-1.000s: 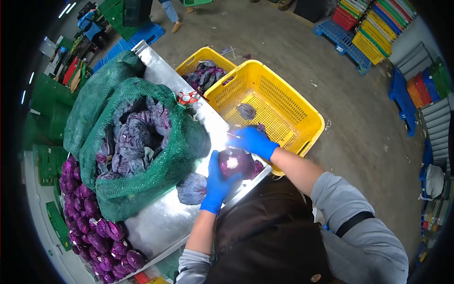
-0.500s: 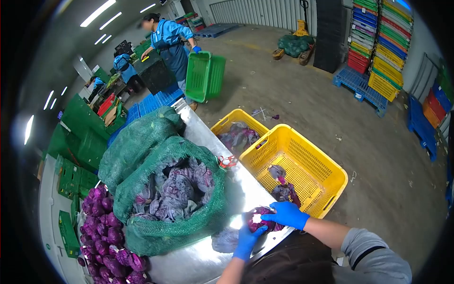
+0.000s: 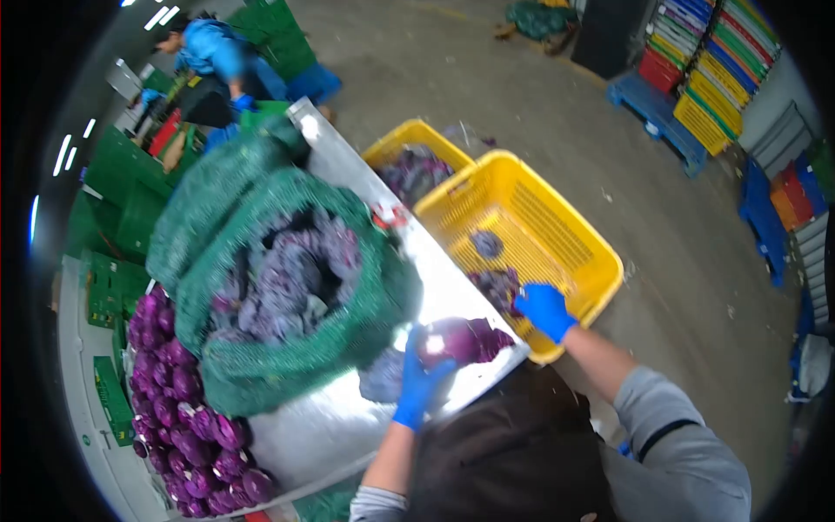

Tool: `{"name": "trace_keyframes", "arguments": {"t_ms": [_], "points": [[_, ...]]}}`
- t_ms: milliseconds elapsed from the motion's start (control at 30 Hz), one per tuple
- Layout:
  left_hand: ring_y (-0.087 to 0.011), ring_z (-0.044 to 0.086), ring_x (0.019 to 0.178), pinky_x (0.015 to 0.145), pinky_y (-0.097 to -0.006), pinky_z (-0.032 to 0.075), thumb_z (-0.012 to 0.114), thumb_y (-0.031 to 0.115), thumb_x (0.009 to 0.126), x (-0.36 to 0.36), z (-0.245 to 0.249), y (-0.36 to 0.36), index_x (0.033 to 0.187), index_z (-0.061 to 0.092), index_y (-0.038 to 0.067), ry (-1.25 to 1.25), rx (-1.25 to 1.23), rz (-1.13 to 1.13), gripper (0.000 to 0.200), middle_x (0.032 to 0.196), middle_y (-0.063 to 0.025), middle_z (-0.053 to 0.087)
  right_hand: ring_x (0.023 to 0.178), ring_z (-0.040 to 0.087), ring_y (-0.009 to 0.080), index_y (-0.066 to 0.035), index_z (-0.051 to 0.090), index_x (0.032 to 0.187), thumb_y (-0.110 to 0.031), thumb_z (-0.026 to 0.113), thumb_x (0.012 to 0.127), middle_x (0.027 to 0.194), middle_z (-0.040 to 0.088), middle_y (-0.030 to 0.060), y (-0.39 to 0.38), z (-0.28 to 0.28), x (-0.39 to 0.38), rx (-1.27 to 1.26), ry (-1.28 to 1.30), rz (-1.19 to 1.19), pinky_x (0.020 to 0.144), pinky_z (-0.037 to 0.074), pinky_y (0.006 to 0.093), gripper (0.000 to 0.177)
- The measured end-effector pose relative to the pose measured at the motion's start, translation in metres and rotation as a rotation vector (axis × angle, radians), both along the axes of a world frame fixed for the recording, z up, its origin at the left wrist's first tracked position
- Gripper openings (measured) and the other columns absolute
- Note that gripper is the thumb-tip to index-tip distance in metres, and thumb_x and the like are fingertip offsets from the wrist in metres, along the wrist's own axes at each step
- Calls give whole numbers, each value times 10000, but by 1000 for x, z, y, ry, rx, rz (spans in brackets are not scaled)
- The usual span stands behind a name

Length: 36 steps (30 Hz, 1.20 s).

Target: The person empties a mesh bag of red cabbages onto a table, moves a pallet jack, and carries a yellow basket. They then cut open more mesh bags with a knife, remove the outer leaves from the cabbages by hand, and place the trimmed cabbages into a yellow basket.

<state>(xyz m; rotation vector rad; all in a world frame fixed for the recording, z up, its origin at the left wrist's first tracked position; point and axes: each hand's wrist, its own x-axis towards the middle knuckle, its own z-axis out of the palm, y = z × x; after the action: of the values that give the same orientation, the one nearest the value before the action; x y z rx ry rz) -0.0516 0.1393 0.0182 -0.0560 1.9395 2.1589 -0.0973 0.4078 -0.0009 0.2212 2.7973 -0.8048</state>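
**Desk:** Report the fingers first.

**Operator:** I see the left hand point(image 3: 420, 383), in a blue glove, wrapped from below around the red cabbage point(image 3: 457, 337), fingers curled up its near side and gripping it. The cabbage sits at the near corner of the steel table point(image 3: 322, 426), just at the table's edge. The right hand point(image 3: 544, 309), also gloved, is over the near rim of the yellow crate point(image 3: 600, 261). I cannot tell whether its fingers are open or closed; the picture is blurred there.

**Desk:** Surfaces and shapes?

**Operator:** The cabbage is round, glossy and purple, with a bright glare spot on it. The crate is perforated plastic with loose purple leaves point(image 3: 494, 283) inside, just beside the right hand. A green mesh sack point(image 3: 348, 331) full of dull, leafy cabbages bulges against the table top.

**Desk:** Edges and clearance?

**Operator:** The sack takes most of the table, leaving a narrow bare strip near the cabbage. The crate stands against the table's right edge; open concrete floor lies beyond it.
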Motion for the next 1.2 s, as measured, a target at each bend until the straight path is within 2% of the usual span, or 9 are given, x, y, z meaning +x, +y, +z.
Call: {"name": "trace_keyframes", "arguments": {"t_ms": [67,133,200,300,800,867,967,1000,1200], "points": [[-219,393,1179,957,-335,378,753,94,650,0,-3,-6,1377,187,42,174,-234,-124,923,1288,-130,394,697,585,366,-37,436,1205,-364,474,830,775,609,196,5,-6,-5,28,65,99,617,466,463,500],[-216,403,1172,955,-332,379,758,113,646,2,6,1,1383,173,38,132,-136,-140,944,1296,-123,393,692,610,334,-23,573,974,-394,577,777,764,619,187,-28,29,-10,-116,160,39,633,472,417,419],[-214,406,1175,944,-320,388,767,114,636,3,9,-1,1384,166,35,94,-193,-152,963,1304,-121,390,658,622,259,-12,578,995,-443,587,765,720,623,152,-55,-42,-18,-1045,237,-99,607,489,360,489],[-209,437,1139,895,-302,415,791,85,598,1,9,-2,1375,182,24,18,-242,-138,989,1284,-119,410,632,609,199,-8,603,977,-485,596,748,693,620,131,-68,0,-21,-544,-270,156,570,490,311,529],[-206,440,1135,979,-321,357,668,-32,640,3,-22,-9,1324,335,20,-68,114,163,762,1252,-100,451,697,603,340,-65,616,731,-298,561,741,697,597,188,-20,-17,-25,-11,107,270,628,483,413,240],[-203,442,1128,969,-314,363,668,-40,626,2,-19,-10,1319,351,31,-180,228,227,766,1249,-96,451,704,607,329,-83,633,778,-327,568,754,704,604,178,-10,-1,-37,-4,90,-33,633,489,401,254],[-197,449,1111,944,-302,378,683,-20,629,-9,-2,2,1319,356,33,-129,145,164,765,1240,-100,450,702,614,265,-122,606,1082,-340,642,748,852,631,99,-35,12,-32,-675,121,176,661,489,358,400],[-194,453,1102,936,-296,382,687,-12,631,-11,5,8,1323,352,35,-132,139,141,771,1236,-104,450,726,595,201,-137,573,1153,-287,657,749,876,620,74,-53,40,-27,-355,249,434,706,478,323,438],[-214,514,1040,897,-329,434,656,34,695,-12,-23,-10,1214,421,27,-365,407,250,570,1125,-100,509,736,595,207,-107,607,1006,-235,658,739,786,592,80,-37,1,-20,-650,37,501,710,470,314,300]]}}
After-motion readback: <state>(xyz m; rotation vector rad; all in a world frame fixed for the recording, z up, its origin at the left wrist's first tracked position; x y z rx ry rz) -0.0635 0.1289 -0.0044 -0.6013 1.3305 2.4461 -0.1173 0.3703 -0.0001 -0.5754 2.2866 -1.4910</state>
